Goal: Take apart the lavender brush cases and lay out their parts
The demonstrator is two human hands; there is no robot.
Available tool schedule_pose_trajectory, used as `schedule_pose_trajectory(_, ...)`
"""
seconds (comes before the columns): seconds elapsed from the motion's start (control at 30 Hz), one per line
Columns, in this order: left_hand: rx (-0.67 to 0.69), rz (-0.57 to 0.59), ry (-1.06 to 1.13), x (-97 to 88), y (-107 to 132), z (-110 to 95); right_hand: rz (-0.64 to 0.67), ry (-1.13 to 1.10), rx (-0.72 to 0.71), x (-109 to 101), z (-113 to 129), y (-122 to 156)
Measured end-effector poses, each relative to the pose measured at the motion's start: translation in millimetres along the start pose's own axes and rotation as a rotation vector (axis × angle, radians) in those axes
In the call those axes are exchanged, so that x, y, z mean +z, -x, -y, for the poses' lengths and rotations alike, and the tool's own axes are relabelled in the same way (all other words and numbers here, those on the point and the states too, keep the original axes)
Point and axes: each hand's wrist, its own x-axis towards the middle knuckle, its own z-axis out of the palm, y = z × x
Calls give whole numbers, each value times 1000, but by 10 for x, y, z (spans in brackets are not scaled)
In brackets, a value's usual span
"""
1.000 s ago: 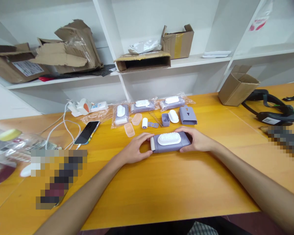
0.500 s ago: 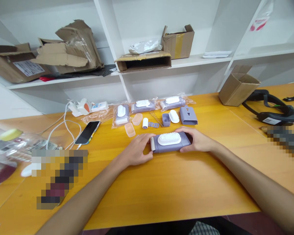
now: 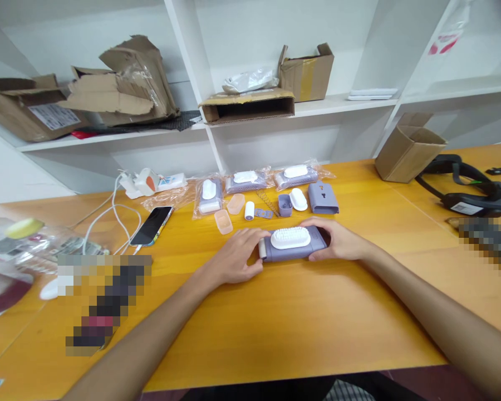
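A purple oblong case with a white brush set in its top lies on the orange table in front of me. My left hand curls round its left end, thumb and fingers against the white end piece. My right hand wraps round its right end. Behind it lie loose parts: a peach cup, a second peach cup, a white roller, a small purple cup, a white oval cap and a purple shell.
Three bagged kits line the table's back. A phone with white cables lies at left, plastic bags at far left. A cardboard box and a black headset sit at right. White shelves behind hold torn cartons.
My left hand has slid in closer against the case's left end. The view has shifted slightly to the right; the case stays on the table.
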Motion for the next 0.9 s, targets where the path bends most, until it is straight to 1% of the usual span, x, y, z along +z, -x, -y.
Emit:
schedule_pose_trajectory(0.13, 0, -8, 28, 19, 19, 36, -2, -3, 2, -2, -7, 1)
schedule_pose_trajectory(0.3, -58, -97, 102, 91, 34, 92, -29, 22, 9, 1, -16, -11)
schedule_pose_trajectory(0.47, -67, -154, 114, 122, 15, 106, -65, 52, -2, 15, -42, -18)
schedule_pose_trajectory(0.57, -95, -174, 119, 130, 7, 111, -78, 62, -10, 21, -58, -16)
schedule_pose_trajectory(0.7, -111, -156, 117, 114, 8, 115, -93, 71, -19, 21, -68, -15)
schedule_pose_trajectory(0.8, -87, -103, 126, 81, 11, 105, -84, 60, -7, 22, -67, -14)
schedule_pose_trajectory(0.9, -109, -64, 126, 58, 6, 89, -79, 40, 1, 26, -67, -12)
